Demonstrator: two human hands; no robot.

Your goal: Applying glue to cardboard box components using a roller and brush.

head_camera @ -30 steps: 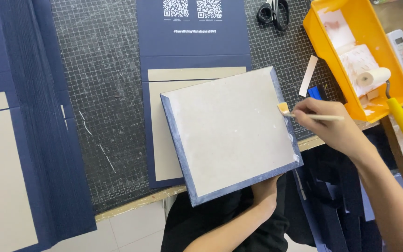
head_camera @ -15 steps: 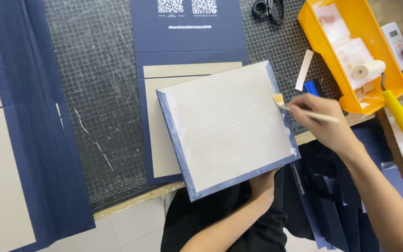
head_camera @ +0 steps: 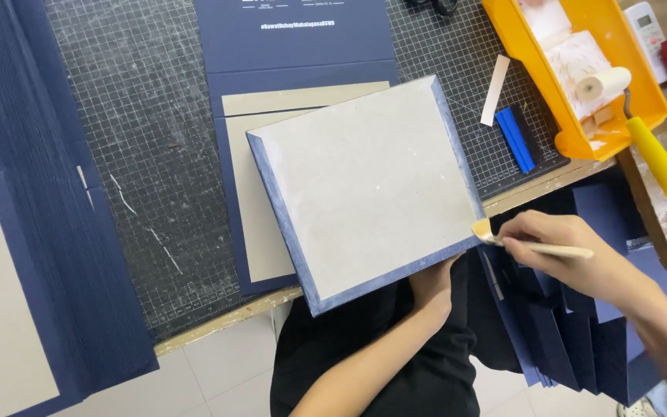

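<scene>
The grey board (head_camera: 364, 193) is propped from beneath by the left hand (head_camera: 430, 282) at the counter's near edge; the brush (head_camera: 530, 245), pinched in the right hand (head_camera: 573, 251), has been brought down to the board's near right corner, so gluing has moved there

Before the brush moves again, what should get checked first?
1. Right hand grips the brush: ok.
2. Brush tip sits at the board's lower right corner: ok.
3. Left hand props the board from underneath: ok, though mostly hidden.
4. Blue edge strip folded flat all around the board: cannot tell.
5. Glue on the brush tip: cannot tell.
6. Yellow tray with the roller is close by the right hand: ok.
</scene>
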